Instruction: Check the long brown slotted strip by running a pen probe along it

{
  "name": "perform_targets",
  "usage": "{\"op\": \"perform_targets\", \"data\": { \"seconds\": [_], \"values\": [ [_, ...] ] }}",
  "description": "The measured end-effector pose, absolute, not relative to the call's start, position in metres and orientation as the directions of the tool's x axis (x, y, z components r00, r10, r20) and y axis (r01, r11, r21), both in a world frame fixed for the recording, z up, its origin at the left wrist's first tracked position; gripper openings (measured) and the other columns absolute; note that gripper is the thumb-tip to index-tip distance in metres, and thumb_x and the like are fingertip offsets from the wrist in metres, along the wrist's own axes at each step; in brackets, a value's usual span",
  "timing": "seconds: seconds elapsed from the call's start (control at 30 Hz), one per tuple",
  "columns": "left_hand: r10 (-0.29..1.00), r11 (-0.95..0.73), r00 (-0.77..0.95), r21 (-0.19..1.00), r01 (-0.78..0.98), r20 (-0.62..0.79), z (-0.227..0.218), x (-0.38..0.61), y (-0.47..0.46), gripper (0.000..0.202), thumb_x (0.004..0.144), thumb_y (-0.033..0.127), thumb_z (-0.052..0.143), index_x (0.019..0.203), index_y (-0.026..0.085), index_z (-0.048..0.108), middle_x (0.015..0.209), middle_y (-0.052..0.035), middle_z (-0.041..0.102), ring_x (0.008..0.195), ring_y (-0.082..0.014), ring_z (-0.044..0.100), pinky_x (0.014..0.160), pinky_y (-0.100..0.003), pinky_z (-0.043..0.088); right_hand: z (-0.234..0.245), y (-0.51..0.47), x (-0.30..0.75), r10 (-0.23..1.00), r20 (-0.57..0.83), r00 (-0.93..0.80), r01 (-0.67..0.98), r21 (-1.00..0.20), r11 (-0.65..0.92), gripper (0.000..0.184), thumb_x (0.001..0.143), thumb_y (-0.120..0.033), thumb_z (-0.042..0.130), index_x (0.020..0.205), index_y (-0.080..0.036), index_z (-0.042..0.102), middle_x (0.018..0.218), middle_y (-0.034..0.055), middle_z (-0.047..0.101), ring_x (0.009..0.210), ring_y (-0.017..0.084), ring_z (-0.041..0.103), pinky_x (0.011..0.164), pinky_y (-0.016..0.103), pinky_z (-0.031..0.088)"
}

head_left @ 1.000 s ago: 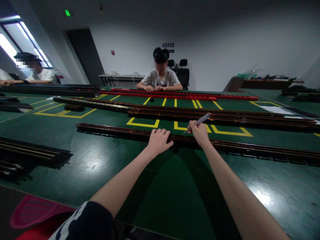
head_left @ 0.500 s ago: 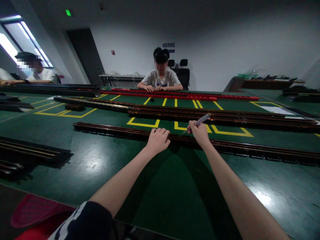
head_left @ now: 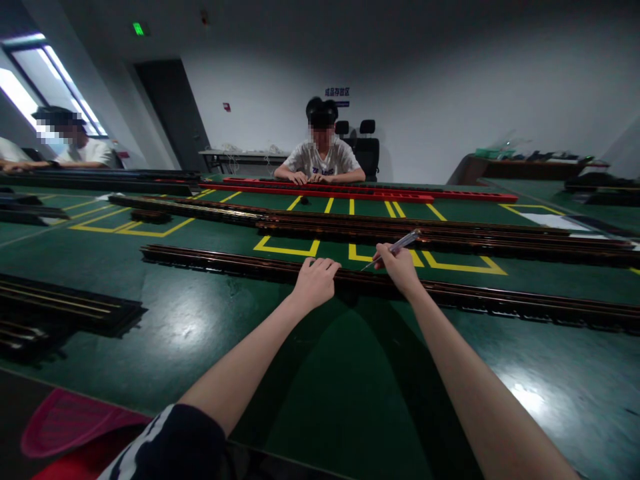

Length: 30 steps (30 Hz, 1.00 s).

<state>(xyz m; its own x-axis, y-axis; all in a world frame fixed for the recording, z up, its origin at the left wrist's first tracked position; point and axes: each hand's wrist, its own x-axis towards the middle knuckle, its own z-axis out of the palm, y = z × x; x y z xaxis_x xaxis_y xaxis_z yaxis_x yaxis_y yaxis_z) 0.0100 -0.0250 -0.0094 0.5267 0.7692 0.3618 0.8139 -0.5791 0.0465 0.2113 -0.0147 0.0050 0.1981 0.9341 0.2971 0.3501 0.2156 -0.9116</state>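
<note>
A long dark rail with copper strips lies across the green table in front of me. My left hand rests on the rail with its fingers curled over the top edge. My right hand sits just to the right on the same rail, closed around a slim clear-handled screwdriver whose tip points down-left toward the rail.
More dark rails lie beyond, and red rails lie in front of a seated person opposite. Another person sits far left. Stacked rails lie at my left. Yellow floor-style markings cross the table.
The near rail has slid a little to the left under my hands. Both hands stay on it in nearly the same spot.
</note>
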Motion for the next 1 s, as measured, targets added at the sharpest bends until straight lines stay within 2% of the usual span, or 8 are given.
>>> {"op": "perform_targets", "data": {
  "seconds": [0.23, 0.43, 0.6, 1.0],
  "values": [
    [0.770, -0.582, 0.526, 0.059, 0.811, 0.360, -0.0112, 0.0091, -0.0241, 0.041, 0.086, 0.009, 0.038, 0.119, 0.019, 0.060, 0.127, -0.0076, 0.063, 0.120, -0.0207, 0.055, 0.106, -0.047, 0.036, 0.0025, -0.0134, 0.2143, 0.944, 0.276, 0.181, 0.346, -0.916, 0.201, 0.036, 0.082, -0.045, 0.054, 0.058, -0.018, 0.059, 0.053, 0.0010, 0.059, 0.053, 0.014, 0.058, 0.062, 0.028, 0.048],
    [0.767, -0.584, 0.536, 0.037, 0.811, 0.352, -0.0115, 0.0091, -0.0258, 0.044, 0.085, 0.007, 0.036, 0.122, 0.015, 0.058, 0.127, -0.0092, 0.062, 0.121, -0.0204, 0.054, 0.106, -0.044, 0.036, -0.0016, -0.0118, 0.2154, 0.941, 0.279, 0.190, 0.333, -0.920, 0.205, 0.035, 0.081, -0.046, 0.054, 0.059, -0.018, 0.059, 0.054, 0.0013, 0.060, 0.053, 0.014, 0.058, 0.060, 0.028, 0.048],
    [0.769, -0.585, 0.542, 0.033, 0.810, 0.339, -0.0107, 0.0087, -0.0261, 0.046, 0.084, 0.005, 0.035, 0.123, 0.016, 0.057, 0.127, -0.0083, 0.062, 0.121, -0.0199, 0.054, 0.105, -0.042, 0.038, -0.0012, -0.0109, 0.2147, 0.932, 0.301, 0.203, 0.337, -0.915, 0.222, 0.039, 0.079, -0.050, 0.054, 0.057, -0.018, 0.058, 0.049, 0.0003, 0.058, 0.049, 0.014, 0.056, 0.057, 0.028, 0.047],
    [0.775, -0.588, 0.548, 0.043, 0.807, 0.315, -0.0092, 0.0075, -0.0257, 0.045, 0.086, 0.006, 0.034, 0.125, 0.015, 0.056, 0.128, -0.0085, 0.062, 0.119, -0.0197, 0.055, 0.102, -0.041, 0.041, -0.0006, -0.0114, 0.2159, 0.935, 0.273, 0.228, 0.329, -0.925, 0.190, 0.036, 0.081, -0.045, 0.055, 0.057, -0.018, 0.059, 0.053, 0.0015, 0.059, 0.051, 0.013, 0.056, 0.055, 0.026, 0.046]
  ]
}}
